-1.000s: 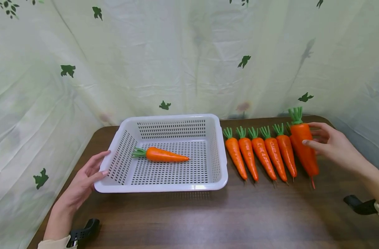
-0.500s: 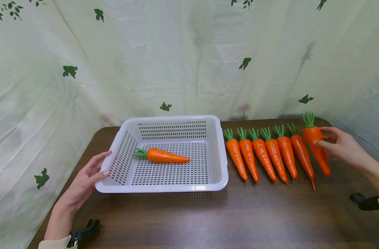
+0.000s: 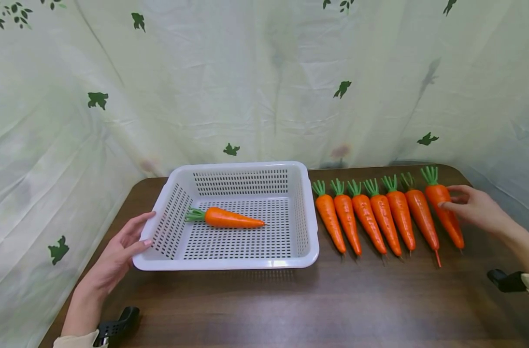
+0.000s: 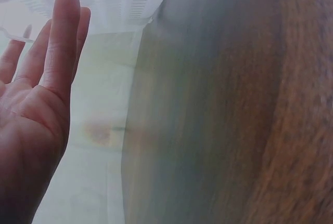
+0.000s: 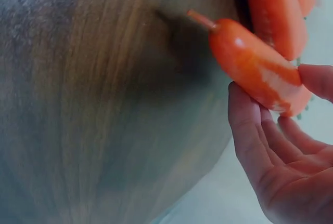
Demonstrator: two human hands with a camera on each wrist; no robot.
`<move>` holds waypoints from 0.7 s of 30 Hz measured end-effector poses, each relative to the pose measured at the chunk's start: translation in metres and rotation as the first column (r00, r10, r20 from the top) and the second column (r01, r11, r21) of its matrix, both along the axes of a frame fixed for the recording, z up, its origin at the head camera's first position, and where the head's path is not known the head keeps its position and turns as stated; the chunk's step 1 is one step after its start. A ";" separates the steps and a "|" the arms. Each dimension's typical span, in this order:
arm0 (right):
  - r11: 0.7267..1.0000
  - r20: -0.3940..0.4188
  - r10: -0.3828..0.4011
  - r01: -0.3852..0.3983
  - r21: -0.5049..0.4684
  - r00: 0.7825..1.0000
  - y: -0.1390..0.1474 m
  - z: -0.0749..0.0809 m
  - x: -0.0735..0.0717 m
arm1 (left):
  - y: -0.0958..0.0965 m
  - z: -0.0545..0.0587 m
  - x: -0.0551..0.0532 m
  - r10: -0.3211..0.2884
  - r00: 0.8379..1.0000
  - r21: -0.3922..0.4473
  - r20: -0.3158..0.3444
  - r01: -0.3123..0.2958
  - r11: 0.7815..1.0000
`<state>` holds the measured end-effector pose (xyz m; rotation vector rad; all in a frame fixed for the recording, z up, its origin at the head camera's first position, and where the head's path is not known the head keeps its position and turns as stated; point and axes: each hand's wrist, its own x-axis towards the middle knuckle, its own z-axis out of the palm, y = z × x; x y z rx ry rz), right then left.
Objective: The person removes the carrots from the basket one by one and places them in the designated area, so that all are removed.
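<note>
At the right end of a row, my right hand holds an orange carrot with a green top between thumb and fingers. In the right wrist view the thumb lies on one side of this carrot and the fingers on the other. Several similar carrots lie side by side to its left, tops away from me. My left hand touches the left side of a white perforated basket, its fingers nearly straight in the left wrist view. A single carrot lies crosswise inside the basket, top to the left.
The brown wooden table extends in front of the basket and carrots. A pale curtain with green leaf prints hangs along the back and sides.
My right hand has carried its carrot to the right and lowered it beside the row, uncovering the carrot formerly behind it. My left hand and the basket have stayed in place.
</note>
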<state>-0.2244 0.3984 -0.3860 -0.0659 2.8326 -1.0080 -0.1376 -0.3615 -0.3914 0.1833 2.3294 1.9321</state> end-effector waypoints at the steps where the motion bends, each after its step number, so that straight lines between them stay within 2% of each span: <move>1: 1.000 0.001 0.011 -0.011 0.007 1.000 0.001 -0.001 0.000 | 0.000 0.000 0.000 0.001 1.000 -0.001 0.000 -0.001 1.000; 9: 0.999 0.032 0.037 -0.038 0.018 0.999 0.001 -0.008 -0.004 | 0.000 0.001 0.001 -0.001 1.000 0.003 -0.003 0.001 1.000; 21: 0.998 0.008 0.028 -0.028 0.054 1.000 -0.002 -0.013 -0.003 | 0.000 0.000 0.000 0.001 1.000 0.003 -0.006 -0.001 1.000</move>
